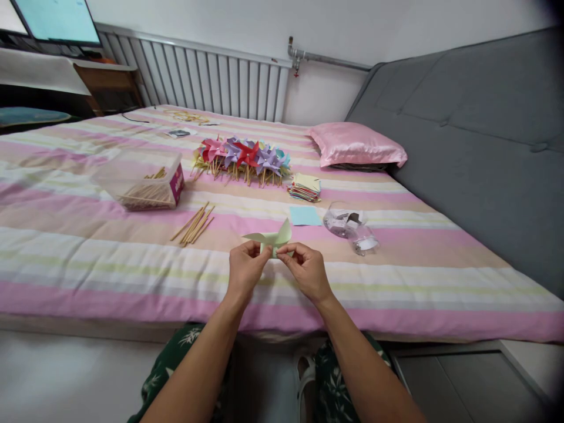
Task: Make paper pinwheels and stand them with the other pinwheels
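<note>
A pale green paper pinwheel [277, 236], its corners curled up, is held over the near part of the bed. My left hand [247, 267] pinches its left side between thumb and fingers. On the other side my right hand [306, 269] is closed, thumb and forefinger together at the paper's middle; anything small between those fingertips is too tiny to make out. Just beyond lies a light blue paper square [305, 215]. To the right stand a clear plastic tub [339, 220] and a smaller clear cup [363, 241] with small bits inside.
Finished pinwheels [247, 155] on sticks lie in a row behind, beside a stack of coloured paper [305, 188]. Loose wooden sticks [194, 224] and a clear box [141, 182] of sticks are at left. A pink pillow [356, 144] rests by the grey headboard [462, 129].
</note>
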The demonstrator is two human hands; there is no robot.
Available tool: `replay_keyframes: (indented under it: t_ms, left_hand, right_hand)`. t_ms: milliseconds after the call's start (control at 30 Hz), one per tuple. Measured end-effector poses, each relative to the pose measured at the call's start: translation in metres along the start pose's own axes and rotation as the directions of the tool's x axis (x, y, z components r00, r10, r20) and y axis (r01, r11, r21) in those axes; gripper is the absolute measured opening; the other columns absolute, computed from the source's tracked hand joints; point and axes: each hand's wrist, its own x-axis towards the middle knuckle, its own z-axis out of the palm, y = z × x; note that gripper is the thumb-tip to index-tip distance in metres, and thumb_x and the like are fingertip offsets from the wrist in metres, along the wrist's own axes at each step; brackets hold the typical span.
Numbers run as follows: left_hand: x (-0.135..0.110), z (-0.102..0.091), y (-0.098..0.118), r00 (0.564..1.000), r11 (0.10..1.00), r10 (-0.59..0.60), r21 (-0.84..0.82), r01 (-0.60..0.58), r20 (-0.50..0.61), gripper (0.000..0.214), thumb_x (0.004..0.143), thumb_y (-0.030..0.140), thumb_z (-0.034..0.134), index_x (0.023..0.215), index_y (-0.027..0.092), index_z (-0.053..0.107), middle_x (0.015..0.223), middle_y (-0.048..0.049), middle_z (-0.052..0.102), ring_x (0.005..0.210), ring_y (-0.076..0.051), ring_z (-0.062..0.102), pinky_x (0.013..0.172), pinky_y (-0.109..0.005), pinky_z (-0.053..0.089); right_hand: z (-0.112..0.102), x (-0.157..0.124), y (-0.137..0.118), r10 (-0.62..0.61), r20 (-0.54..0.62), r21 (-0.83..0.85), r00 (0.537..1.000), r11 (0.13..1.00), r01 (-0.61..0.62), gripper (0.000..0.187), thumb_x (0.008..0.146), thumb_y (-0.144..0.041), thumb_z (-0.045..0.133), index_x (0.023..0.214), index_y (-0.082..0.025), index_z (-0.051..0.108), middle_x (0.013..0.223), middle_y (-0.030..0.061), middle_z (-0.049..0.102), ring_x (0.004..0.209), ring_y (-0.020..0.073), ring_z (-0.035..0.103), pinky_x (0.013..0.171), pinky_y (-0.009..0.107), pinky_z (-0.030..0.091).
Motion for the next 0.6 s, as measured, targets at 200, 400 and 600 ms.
replay_keyframes:
  t_ms: [200, 400, 600]
  left_hand:
    - [-0.0017, -0.0002, 0.0044, 0.998, 0.998, -0.029, -0.058, 0.032, 0.048, 0.024, 0.061, 0.033, 0.068, 0.053, 0.015, 0.056, 0.045, 0.0058, 0.043, 0.042, -0.006, 0.034, 0.043, -0.02, 0.023]
    - [-0.003, -0.0008, 0.0093, 0.996, 0.995, -0.015, -0.094, 0.023, 0.092, 0.025, 0.058, 0.033, 0.069, 0.051, 0.015, 0.054, 0.048, 0.005, 0.044, 0.047, -0.007, 0.037, 0.046, -0.021, 0.024]
    - [-0.0028, -0.0024, 0.0091, 0.991, 0.997, -0.002, -0.072, 0.012, 0.13, 0.026, 0.061, 0.032, 0.068, 0.052, 0.015, 0.05, 0.049, 0.0061, 0.038, 0.048, -0.006, 0.033, 0.047, -0.021, 0.022]
  right_hand:
    - [0.0014, -0.002, -0.0045, -0.098, -0.089, -0.13, 0.991, 0.988, 0.086, 0.009, 0.08, -0.026, 0.063, 0.081, -0.023, 0.072, 0.077, -0.0002, 0.053, 0.06, 0.0096, 0.046, 0.057, 0.023, 0.04]
    - [0.0023, 0.0001, 0.0001, -0.115, -0.13, -0.12, 0.985, 0.988, 0.099, 0.008, 0.077, -0.025, 0.067, 0.082, -0.026, 0.073, 0.078, -0.0002, 0.046, 0.075, 0.0128, 0.049, 0.067, 0.025, 0.043]
    - [0.0007, 0.0012, 0.0004, -0.09, -0.11, -0.08, 0.99, 0.993, 0.081, 0.008, 0.078, -0.024, 0.066, 0.082, -0.025, 0.073, 0.084, 0.0008, 0.048, 0.084, 0.0142, 0.052, 0.078, 0.028, 0.045]
